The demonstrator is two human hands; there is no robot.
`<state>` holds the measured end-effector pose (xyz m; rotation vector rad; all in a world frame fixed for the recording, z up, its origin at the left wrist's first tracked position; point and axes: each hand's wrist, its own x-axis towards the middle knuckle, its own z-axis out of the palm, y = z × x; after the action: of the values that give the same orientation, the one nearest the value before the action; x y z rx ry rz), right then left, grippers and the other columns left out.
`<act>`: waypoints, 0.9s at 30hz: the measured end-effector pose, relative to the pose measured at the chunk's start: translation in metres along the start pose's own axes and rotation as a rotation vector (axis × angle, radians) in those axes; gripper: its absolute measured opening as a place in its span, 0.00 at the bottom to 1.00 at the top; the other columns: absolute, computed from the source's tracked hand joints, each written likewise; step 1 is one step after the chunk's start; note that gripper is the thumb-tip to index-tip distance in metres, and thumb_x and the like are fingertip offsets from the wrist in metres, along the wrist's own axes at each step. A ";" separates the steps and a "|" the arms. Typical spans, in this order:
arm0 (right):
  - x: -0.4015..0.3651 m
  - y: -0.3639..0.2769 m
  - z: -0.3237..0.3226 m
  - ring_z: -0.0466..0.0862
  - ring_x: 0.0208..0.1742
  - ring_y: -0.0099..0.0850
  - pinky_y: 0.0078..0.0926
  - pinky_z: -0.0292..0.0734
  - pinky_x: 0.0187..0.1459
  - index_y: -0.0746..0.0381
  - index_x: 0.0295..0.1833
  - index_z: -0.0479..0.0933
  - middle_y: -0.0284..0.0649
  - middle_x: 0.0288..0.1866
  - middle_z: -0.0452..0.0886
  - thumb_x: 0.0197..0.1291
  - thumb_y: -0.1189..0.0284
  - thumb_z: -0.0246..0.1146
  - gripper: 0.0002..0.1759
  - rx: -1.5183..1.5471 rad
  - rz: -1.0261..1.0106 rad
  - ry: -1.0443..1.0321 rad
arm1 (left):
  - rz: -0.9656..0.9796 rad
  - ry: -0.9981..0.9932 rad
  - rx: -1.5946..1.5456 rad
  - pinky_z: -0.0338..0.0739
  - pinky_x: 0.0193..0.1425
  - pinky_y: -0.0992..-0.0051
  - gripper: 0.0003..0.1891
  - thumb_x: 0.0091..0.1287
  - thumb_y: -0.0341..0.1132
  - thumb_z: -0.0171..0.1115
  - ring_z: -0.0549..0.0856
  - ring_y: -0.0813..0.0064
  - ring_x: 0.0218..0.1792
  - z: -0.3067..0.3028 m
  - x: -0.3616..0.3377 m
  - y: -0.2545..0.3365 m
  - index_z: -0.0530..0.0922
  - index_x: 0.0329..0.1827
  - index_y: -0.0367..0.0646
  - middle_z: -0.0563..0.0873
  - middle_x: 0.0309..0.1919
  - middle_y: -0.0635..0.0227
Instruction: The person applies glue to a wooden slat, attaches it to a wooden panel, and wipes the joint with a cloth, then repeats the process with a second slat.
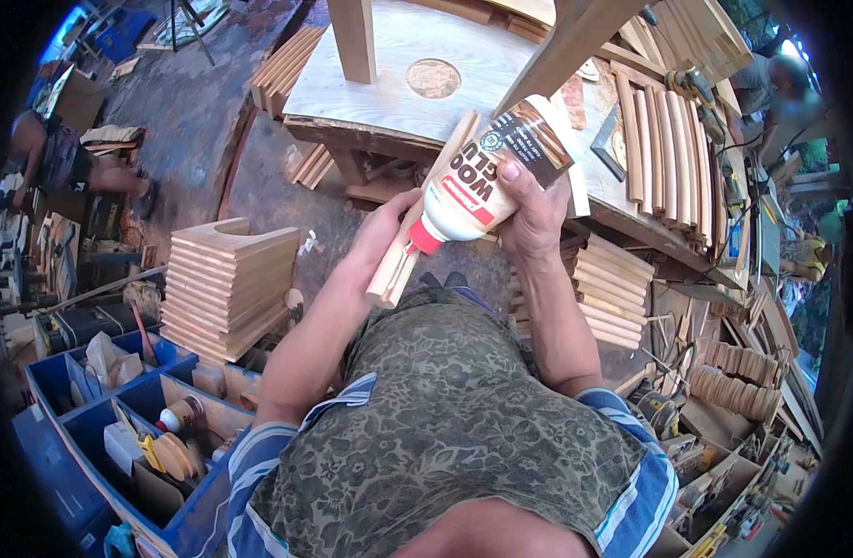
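My right hand (pixel 538 209) is wrapped round a large white bottle of wood glue (pixel 464 191), its thumb across the label. The bottle is tilted, with its red cap (pixel 426 237) pointing down at a narrow wooden strip (pixel 391 282). That strip is gripped by my left hand (pixel 386 223), whose fingers are partly hidden behind it. Near the cap, a line of glue seems to lie along the wood. Beyond both hands stands a workbench (pixel 389 56) with a pale top and a round wooden disc (pixel 433 79) on it.
A tall stack of cut boards (pixel 226 293) stands on the floor at left. Below it is a blue divided toolbox (pixel 92 409). Curved wooden slats (pixel 664 153) lie on the bench at right, with more stacked pieces (pixel 613 288) beneath. Other people (pixel 50 153) are at the far sides.
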<state>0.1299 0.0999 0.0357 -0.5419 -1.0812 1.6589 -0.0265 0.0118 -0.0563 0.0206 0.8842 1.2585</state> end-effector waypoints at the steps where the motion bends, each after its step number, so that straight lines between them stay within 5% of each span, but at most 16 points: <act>1: 0.000 0.000 0.001 0.87 0.48 0.32 0.34 0.86 0.53 0.72 0.61 0.74 0.46 0.49 0.85 0.58 0.71 0.75 0.29 0.001 0.001 -0.004 | 0.032 0.003 0.074 0.87 0.32 0.75 0.22 0.83 0.42 0.45 0.89 0.74 0.33 -0.005 -0.003 -0.001 0.73 0.68 0.34 0.88 0.45 0.57; 4: 0.001 0.001 0.003 0.88 0.47 0.33 0.34 0.86 0.53 0.73 0.62 0.74 0.47 0.50 0.85 0.58 0.72 0.75 0.30 -0.046 -0.071 0.010 | 0.005 -0.144 0.049 0.83 0.27 0.77 0.21 0.84 0.42 0.45 0.85 0.76 0.30 -0.012 -0.022 0.004 0.73 0.69 0.36 0.87 0.43 0.58; 10: 0.004 0.000 -0.001 0.87 0.49 0.33 0.34 0.86 0.53 0.74 0.61 0.76 0.47 0.51 0.86 0.57 0.76 0.76 0.28 -0.149 -0.120 -0.066 | -0.063 0.008 0.102 0.79 0.26 0.78 0.22 0.83 0.43 0.46 0.83 0.78 0.31 -0.006 -0.059 0.014 0.71 0.72 0.39 0.86 0.43 0.62; 16: 0.016 0.003 -0.010 0.86 0.51 0.33 0.33 0.83 0.58 0.71 0.63 0.75 0.44 0.51 0.85 0.57 0.79 0.75 0.29 -0.204 -0.176 -0.044 | -0.057 -0.068 0.153 0.74 0.24 0.81 0.21 0.82 0.44 0.47 0.79 0.79 0.32 -0.011 -0.097 0.020 0.69 0.71 0.42 0.83 0.44 0.64; 27: 0.023 -0.010 -0.008 0.87 0.50 0.31 0.32 0.83 0.55 0.72 0.61 0.77 0.45 0.51 0.86 0.56 0.78 0.77 0.28 -0.219 -0.256 -0.012 | -0.087 -0.173 0.105 0.76 0.26 0.76 0.27 0.81 0.42 0.47 0.80 0.76 0.33 -0.034 -0.117 0.022 0.63 0.79 0.40 0.83 0.45 0.61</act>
<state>0.1324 0.1250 0.0436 -0.5106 -1.2928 1.3321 -0.0677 -0.0917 -0.0033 0.1702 0.7921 1.1111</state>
